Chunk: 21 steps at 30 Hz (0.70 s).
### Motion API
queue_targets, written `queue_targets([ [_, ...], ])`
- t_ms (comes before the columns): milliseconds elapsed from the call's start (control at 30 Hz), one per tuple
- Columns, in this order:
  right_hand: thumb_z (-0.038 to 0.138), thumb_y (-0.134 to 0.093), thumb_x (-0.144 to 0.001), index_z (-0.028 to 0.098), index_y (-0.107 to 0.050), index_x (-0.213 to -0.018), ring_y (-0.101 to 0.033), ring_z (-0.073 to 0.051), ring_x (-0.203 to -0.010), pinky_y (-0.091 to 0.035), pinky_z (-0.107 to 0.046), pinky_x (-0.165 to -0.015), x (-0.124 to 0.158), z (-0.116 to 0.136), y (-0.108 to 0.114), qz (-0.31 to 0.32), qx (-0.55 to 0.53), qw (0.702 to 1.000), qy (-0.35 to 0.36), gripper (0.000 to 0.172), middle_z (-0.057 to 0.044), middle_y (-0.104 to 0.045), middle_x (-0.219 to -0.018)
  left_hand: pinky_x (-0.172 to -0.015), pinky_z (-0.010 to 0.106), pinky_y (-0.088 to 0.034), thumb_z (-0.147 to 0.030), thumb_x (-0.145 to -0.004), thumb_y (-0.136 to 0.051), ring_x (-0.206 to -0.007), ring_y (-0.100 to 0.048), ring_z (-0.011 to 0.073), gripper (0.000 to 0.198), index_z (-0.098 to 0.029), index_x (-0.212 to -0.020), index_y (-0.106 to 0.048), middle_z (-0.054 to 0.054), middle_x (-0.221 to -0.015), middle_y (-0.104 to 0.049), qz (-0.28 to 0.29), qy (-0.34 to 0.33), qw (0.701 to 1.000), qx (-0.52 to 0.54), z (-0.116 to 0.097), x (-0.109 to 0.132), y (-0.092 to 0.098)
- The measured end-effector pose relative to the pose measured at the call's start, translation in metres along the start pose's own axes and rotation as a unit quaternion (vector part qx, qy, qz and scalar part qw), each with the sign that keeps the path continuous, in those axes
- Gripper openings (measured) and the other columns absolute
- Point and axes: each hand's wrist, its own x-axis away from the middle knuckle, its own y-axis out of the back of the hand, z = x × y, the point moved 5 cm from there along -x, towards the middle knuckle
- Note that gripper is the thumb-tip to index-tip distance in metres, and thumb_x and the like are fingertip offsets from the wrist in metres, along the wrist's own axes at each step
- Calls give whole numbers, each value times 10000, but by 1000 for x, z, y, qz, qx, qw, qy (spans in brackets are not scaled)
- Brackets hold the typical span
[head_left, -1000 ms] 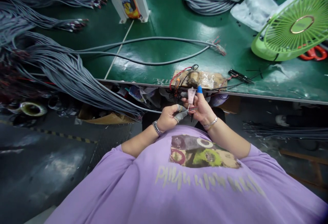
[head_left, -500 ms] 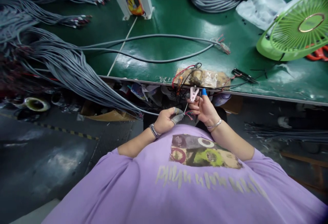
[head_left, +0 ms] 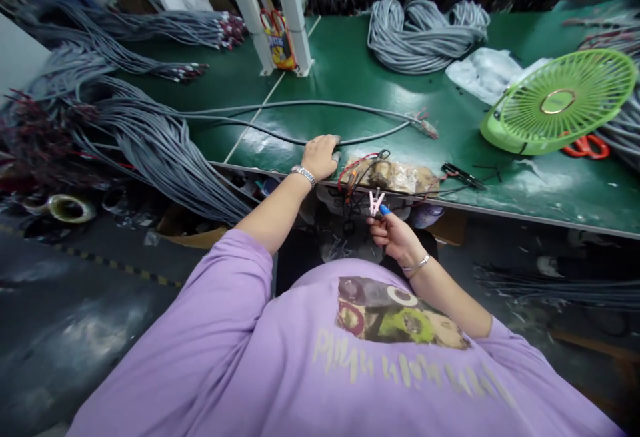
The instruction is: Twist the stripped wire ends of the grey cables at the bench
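Note:
On the green table my left hand (head_left: 320, 156) lies over the lower of two long grey cables (head_left: 280, 132), with the thumb apart from the fingers. My fingertips touch or nearly touch that cable. Below the table edge my right hand (head_left: 394, 234) is closed, fingers curled in and a blue cover on the thumb tip. A pink clip (head_left: 376, 204) is right at that thumb. What my right fingers pinch, if anything, is hidden. The cables' stripped ends (head_left: 424, 125) lie to the right of my left hand.
A thick grey cable bundle (head_left: 150, 137) hangs over the edge at left. A taped brown block (head_left: 400, 176) with wires sits at the edge. Farther off are coiled cable (head_left: 425, 37), a green fan (head_left: 555, 100), red-handled scissors (head_left: 587, 147) and a white post (head_left: 300, 30).
My left hand has let go of the cable with coloured wire ends and moved up onto the table cable. My right hand has shifted slightly left towards the clip. The view has tilted up.

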Motion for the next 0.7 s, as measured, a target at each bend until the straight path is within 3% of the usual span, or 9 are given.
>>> queue_targets([
  [100,358,-765,-758,163,-545,-819,-210,-8,-408,-88,-122,-349,0,-1,4,-19,11,1000,2,300,24,-578,-653,-1012,467,-422,-331,-876,-564,-1159,-593,342,469,-103,-1283,-609,199,-1229,-661,64,2,995,-73,2,-17,0],
  [233,296,-764,-727,163,-538,-782,-207,-12,-413,-79,-139,-355,-2,-3,8,-35,27,999,12,268,14,-589,-655,-826,353,-479,-400,-834,-635,-910,-657,261,350,-152,-1072,-697,95,-899,-712,142,-62,986,-58,0,-29,16],
  [333,308,-782,-704,160,-545,-770,-209,-14,-421,-78,-146,-362,-4,-7,7,-25,39,999,21,288,7,-595,-663,-767,292,-461,-417,-938,-530,-816,-644,175,360,-95,-926,-691,52,-775,-656,26,-84,994,65,1,-43,57],
  [400,325,-797,-692,159,-547,-764,-210,-13,-422,-75,-149,-367,-5,-10,6,-15,49,998,21,309,5,-593,-667,-777,277,-418,-371,-1046,-246,-762,-629,95,540,-6,-993,-640,22,-710,-578,-74,-53,982,162,5,-46,86],
  [433,331,-801,-689,158,-548,-761,-210,-12,-421,-74,-151,-370,-5,-11,5,-12,55,998,19,315,5,-591,-667,-769,274,-401,-348,-1053,-133,-719,-613,60,608,24,-1027,-613,4,-673,-535,-95,-36,974,203,6,-44,95],
  [500,339,-802,-686,157,-553,-759,-213,-10,-418,-71,-154,-373,-6,-13,4,-11,64,998,16,317,5,-592,-669,-734,253,-402,-383,-1056,-163,-630,-572,29,603,18,-1029,-613,-20,-606,-487,-63,-26,964,257,1,-34,101],
  [567,350,-809,-672,154,-563,-763,-220,-9,-421,-73,-155,-373,-6,-14,3,-13,73,997,16,327,3,-598,-674,-660,229,-435,-478,-983,-472,-581,-543,63,467,-56,-944,-667,-15,-571,-520,16,-53,960,275,-11,-14,97],
  [633,380,-829,-640,152,-568,-763,-227,-5,-424,-77,-156,-372,-4,-14,2,-15,84,996,21,368,5,-607,-685,-592,233,-443,-511,-859,-655,-576,-535,100,400,-113,-846,-695,4,-587,-574,85,-86,953,278,-20,17,89],
  [700,420,-845,-619,153,-571,-759,-228,-3,-423,-80,-157,-372,0,-12,-1,-5,103,994,33,407,22,-587,-661,-527,229,-413,-520,-830,-679,-534,-507,101,384,-138,-795,-689,6,-589,-588,123,-99,938,308,-20,55,82],
])
